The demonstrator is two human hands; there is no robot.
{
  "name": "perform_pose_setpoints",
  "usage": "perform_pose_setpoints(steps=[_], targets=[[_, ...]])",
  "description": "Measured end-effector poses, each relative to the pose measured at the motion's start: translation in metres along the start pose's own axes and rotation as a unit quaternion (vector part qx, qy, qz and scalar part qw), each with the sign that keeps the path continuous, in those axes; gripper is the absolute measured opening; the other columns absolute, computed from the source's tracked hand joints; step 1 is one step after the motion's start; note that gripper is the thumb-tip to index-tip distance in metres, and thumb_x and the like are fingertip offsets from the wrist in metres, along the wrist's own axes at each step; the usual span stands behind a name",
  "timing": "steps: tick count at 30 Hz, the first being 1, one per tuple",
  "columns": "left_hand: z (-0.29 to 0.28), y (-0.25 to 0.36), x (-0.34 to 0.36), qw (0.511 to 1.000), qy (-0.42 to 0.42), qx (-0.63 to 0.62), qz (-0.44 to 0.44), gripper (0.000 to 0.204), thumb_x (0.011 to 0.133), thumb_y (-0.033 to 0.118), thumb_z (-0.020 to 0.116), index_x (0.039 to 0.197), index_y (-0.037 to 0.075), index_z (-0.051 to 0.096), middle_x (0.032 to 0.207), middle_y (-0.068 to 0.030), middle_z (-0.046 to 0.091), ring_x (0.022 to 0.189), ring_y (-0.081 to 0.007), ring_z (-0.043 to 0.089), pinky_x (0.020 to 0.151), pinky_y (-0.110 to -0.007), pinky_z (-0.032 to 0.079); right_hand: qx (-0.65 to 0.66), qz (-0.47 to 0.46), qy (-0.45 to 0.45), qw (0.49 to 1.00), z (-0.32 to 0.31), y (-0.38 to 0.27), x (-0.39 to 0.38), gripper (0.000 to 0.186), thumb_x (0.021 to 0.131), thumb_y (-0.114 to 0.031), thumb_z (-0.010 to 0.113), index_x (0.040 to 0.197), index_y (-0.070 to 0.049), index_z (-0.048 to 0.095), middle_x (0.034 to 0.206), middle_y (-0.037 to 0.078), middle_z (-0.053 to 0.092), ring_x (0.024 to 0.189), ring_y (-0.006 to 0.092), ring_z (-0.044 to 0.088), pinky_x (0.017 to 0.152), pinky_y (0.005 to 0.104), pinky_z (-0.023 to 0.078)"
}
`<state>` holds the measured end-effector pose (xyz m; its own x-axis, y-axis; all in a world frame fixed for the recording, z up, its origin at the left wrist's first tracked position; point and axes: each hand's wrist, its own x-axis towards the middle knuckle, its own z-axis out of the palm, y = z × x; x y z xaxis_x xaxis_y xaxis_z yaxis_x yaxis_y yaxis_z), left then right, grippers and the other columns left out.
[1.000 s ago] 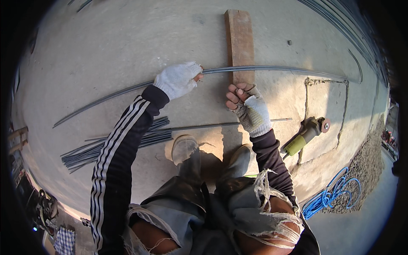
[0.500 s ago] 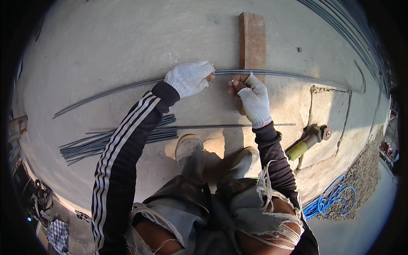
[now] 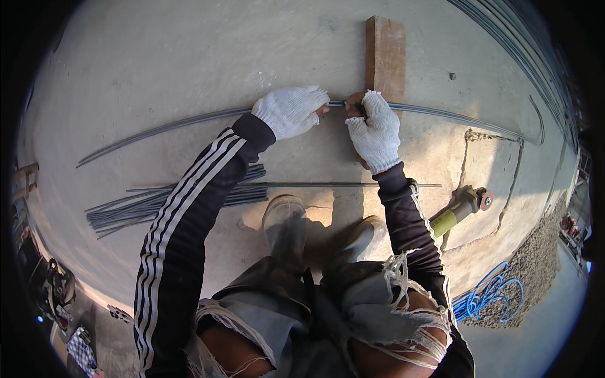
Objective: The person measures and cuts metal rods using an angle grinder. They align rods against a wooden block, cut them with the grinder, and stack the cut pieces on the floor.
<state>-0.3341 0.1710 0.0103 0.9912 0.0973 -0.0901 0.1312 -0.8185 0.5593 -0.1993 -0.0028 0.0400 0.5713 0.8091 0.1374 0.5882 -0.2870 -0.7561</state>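
A bundle of long thin steel rods (image 3: 189,118) runs across in front of me, curving down at both ends. My left hand (image 3: 291,111), in a white knit glove with bare fingertips, is closed around the bundle left of the wooden block (image 3: 389,53). Close to its right, my right hand (image 3: 374,133), gloved alike, has its bare fingers curled onto the rods by the block's edge. Its fingertips are partly hidden, so anything small between them does not show. The block lies under the rods, partly covered by the right hand.
A pile of cut steel rods (image 3: 132,211) lies at the left, with one longer rod (image 3: 353,185) reaching right past my boots. An angle grinder (image 3: 463,209) rests on the right. Farther out are a blue hose (image 3: 488,293), gravel (image 3: 532,268) and more long rods (image 3: 523,47).
My right hand has moved up and slightly left, and its pinched fingers, earlier just below the rods, now curl onto them. My left hand stays on the bundle. The view has shifted slightly.
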Motion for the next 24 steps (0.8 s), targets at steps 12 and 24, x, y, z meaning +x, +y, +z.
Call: perform_pose_setpoints(steps=[12, 24], targets=[[-0.004, 0.0, -0.001, 0.999, -0.033, -0.028, -0.008, 0.021, 0.091, 0.018, 0.069, 0.108, 0.006, 0.065, 0.107, -0.0138, 0.067, 0.1, -0.0347, 0.07, 0.083, -0.045, 0.058, -0.013, 0.038, 0.01, 0.999, 0.012, -0.001, 0.0, 0.01, 0.087, -0.008, 0.071, 0.089, -0.006, 0.061, 0.081, 0.012, 0.064, 0.073, 0.0296, 0.069, 0.066, 0.0358, 0.054], [0.008, -0.007, -0.003, 0.999, 0.036, -0.027, 0.01, 0.018, 0.093, 0.019, 0.071, 0.105, 0.007, 0.064, 0.099, -0.0147, 0.068, 0.091, -0.0375, 0.07, 0.077, -0.047, 0.058, 0.056, 0.091, 0.053, 0.993, 0.01, 0.003, -0.012, 0.016, 0.081, -0.006, 0.071, 0.089, -0.004, 0.058, 0.079, 0.014, 0.058, 0.07, 0.032, 0.063, 0.064, 0.0395, 0.051]])
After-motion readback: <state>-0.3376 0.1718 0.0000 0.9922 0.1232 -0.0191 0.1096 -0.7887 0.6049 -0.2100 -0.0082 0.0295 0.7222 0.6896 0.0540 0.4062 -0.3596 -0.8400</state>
